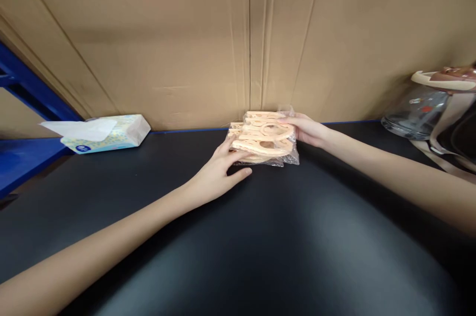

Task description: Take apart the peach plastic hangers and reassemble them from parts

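Near the back of the black tabletop lie two or more clear plastic packets of peach-coloured flat pieces, one overlapping another. The pieces have cut-out loops and look like clips or small hangers; their exact kind cannot be made out. My right hand grips the upper packet at its right edge, thumb on top and fingers partly hidden behind it. Against the left side of the packets rests my left hand, its fingers stretched out and its thumb spread apart on the near side. Some of its fingertips are hidden by the packets.
A tissue pack with a tissue sticking out lies at the back left, beside a blue metal frame. Cardboard stands upright behind the black tabletop. At the right is a clear bottle with a strap.
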{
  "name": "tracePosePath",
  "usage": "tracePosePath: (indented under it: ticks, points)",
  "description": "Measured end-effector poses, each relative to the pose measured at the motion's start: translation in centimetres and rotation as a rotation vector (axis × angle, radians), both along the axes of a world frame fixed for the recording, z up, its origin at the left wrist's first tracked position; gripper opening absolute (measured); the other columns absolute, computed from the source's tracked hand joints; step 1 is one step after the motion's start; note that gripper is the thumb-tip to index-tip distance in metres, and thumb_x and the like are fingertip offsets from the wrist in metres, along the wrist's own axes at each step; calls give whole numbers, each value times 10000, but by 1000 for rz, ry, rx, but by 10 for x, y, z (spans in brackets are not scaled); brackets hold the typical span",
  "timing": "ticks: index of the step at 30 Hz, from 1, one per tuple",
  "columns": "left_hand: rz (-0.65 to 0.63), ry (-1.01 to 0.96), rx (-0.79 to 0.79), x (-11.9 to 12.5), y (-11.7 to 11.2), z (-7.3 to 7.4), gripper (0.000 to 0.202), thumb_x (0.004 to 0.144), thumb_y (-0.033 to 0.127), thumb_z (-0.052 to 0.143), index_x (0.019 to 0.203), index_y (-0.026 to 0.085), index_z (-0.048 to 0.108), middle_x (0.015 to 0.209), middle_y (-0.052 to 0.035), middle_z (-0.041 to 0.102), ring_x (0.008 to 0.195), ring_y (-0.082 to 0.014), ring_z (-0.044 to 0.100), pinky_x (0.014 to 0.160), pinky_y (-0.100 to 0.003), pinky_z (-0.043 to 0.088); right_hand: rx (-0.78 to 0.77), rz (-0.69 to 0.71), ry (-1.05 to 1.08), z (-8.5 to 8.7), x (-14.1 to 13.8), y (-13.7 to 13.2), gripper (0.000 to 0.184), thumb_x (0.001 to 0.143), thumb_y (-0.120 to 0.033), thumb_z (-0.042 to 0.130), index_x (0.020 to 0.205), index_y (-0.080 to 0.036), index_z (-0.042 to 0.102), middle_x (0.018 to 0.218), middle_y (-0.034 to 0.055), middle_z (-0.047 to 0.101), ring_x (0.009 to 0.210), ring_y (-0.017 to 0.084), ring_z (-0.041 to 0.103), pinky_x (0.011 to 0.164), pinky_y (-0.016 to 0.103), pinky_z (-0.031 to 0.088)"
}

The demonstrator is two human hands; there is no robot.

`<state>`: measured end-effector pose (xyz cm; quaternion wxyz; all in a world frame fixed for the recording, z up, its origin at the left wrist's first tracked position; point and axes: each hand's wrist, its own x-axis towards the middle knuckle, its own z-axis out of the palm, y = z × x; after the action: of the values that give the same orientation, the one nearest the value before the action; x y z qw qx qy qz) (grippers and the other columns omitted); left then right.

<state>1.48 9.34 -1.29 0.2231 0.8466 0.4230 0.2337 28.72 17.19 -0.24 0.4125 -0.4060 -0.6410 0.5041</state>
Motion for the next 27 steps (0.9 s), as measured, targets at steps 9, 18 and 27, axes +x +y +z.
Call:
tracePosePath:
  ticks: [9,18,27]
  points:
    - [119,-302,-96,-11,14,-7,686,791,373,679,1377,275,335,1543,-140,336,1352,-282,469,1063,-446,464,246,-47,-297,5,-14,19,666,760,-457,732,1313,-197,466,1339,139,585,1198,263,587,1029,441,491]
    - [172,-196,72,-4,11,-7,419,825,257,650,1217,223,505,1451,-111,410,1376,-263,415,1116,-430,401,711,-287,-801,24,-33,4,590,813,-523,618,1272,-159,548,1291,178,565,1228,394,478,994,571,408]
    - [200,-95,98,15,1,-7,383,900,172,516,1260,202,389,1411,-140,434,1314,-254,485,1101,-427,408,710,-175,-1057,20,-54,-25,467,965,-436,376,1161,-149,687,1155,148,701,1049,339,643,822,482,527]
